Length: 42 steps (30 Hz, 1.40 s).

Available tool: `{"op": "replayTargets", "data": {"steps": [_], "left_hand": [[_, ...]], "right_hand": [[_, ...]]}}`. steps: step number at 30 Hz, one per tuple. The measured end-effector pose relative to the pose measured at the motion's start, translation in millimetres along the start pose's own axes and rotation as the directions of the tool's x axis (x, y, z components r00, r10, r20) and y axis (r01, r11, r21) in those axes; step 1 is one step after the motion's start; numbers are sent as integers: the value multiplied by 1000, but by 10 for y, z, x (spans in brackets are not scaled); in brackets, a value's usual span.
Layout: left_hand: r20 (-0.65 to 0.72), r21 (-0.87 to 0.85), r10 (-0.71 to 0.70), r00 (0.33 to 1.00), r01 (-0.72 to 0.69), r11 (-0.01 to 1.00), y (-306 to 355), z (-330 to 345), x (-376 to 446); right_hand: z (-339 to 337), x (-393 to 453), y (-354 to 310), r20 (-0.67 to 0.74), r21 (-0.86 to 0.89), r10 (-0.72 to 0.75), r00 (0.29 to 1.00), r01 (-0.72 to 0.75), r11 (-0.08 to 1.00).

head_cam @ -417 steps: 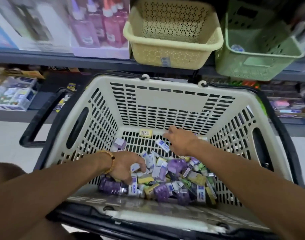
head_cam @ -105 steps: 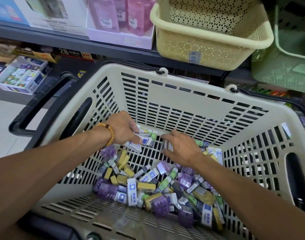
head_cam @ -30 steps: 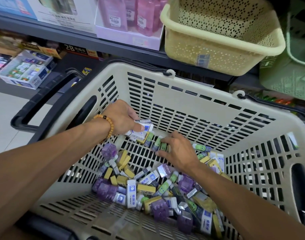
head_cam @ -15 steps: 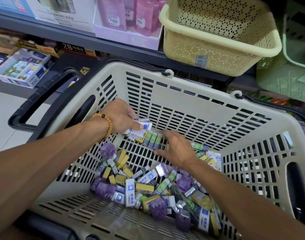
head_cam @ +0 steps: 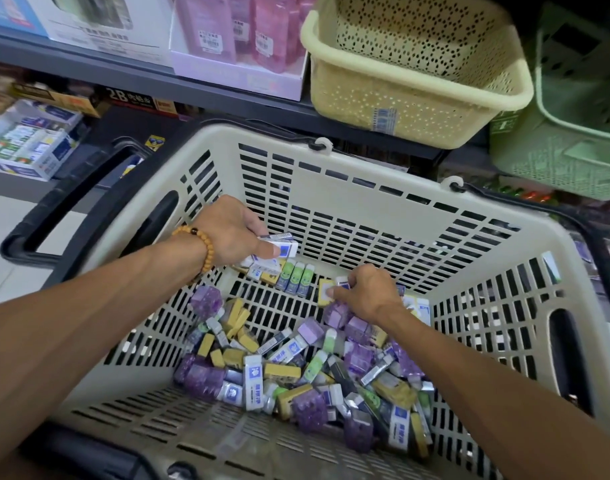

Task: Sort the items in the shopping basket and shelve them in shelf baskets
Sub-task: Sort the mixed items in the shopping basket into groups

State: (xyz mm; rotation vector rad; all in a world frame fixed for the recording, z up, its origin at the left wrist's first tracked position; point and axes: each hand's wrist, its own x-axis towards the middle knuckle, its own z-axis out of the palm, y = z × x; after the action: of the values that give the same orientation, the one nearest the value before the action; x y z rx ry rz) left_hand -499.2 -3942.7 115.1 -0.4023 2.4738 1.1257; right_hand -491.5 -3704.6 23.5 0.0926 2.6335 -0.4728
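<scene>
- Landmark: the cream shopping basket [head_cam: 348, 188], slotted walls, black handles. All places are given from it.
- Left hand [head_cam: 227, 237], beaded bracelet [head_cam: 201, 245] at the wrist, is near the basket's far-left wall and grips a small stack of white-and-blue erasers [head_cam: 279, 249], thumb pressed on top.
- Right hand [head_cam: 369, 294] is at the middle of the basket floor by the far wall, fingers curled, pinching a small white eraser [head_cam: 341, 284]; a yellow eraser [head_cam: 326, 292] lies just beside the fingertips.
- Three green erasers [head_cam: 294, 278] stand in a row on the basket floor under the left hand's stack.
- The mixed heap of erasers [head_cam: 296, 372], purple, yellow, white and green, fills the near half of the floor.
- Step in hand, as I judge it: gathering one kind. Best to add only matching white-and-blue ones to the stack, keep it squared under the thumb, and not overfill the grip.
- Beige shelf basket [head_cam: 417, 109] sits on the shelf above the far wall; green shelf basket [head_cam: 556, 150] is to its right.
- Writing: "2B" reads on a dark box [head_cam: 130, 98] left of the far wall. Eraser labels are too small to read.
</scene>
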Motion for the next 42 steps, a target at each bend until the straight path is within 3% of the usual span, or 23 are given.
{"op": "replayTargets", "data": {"steps": [4, 8, 14, 16, 18, 20, 21, 23, 25, 28, 30, 34, 40, 42], "left_hand": [[2, 7, 6, 1000, -6, 1000, -1, 12, 3], [7, 5, 9, 1000, -9, 1000, 29, 11, 2], [-3, -58, 7, 1000, -7, 998, 17, -19, -34], [3, -89, -18, 1000, 19, 996, -7, -26, -64], [26, -107, -50, 998, 53, 993, -30, -20, -94], [64, -121, -74, 995, 82, 989, -33, -7, -107], [78, -133, -84, 993, 94, 987, -27, -3, -113], [95, -158, -95, 991, 110, 981, -28, 5, -131], [96, -156, -85, 992, 100, 983, -44, 10, -156], [90, -112, -86, 992, 96, 989, -65, -13, -227], [85, -30, -103, 991, 106, 994, -85, -73, -307], [86, 35, -93, 992, 91, 995, -197, -207, -539], [51, 12, -99, 994, 99, 995, -216, -193, -654], [45, -5, -112, 993, 113, 994, -199, -186, -646]], "right_hand": [[22, -19, -15, -45, 132, 42, 998, -36, 991], [2, -44, 32, 42, 112, 3, 999, -8, 994], [107, 20, -85, 86, 379, 73, 994, -100, 920], [96, -8, -128, 67, 331, 93, 993, -110, 937], [21, -69, -142, -55, 133, 39, 998, -32, 991], [-104, -140, -206, -123, 216, -68, 990, 93, 972], [-178, -174, -279, -82, 414, -103, 991, 128, 901], [-298, -215, -473, 149, 781, -219, 964, 21, 624], [-326, -225, -642, 299, 867, -348, 889, -101, 489], [-259, -184, -753, 308, 887, -400, 863, -108, 449], [-220, -106, -733, 291, 862, -339, 895, -92, 498], [-79, 55, -755, 307, 656, -265, 914, -2, 755], [185, 193, -1138, 265, 602, -286, 921, 74, 795], [240, 217, -1193, 234, 655, -243, 941, 32, 755]]}}
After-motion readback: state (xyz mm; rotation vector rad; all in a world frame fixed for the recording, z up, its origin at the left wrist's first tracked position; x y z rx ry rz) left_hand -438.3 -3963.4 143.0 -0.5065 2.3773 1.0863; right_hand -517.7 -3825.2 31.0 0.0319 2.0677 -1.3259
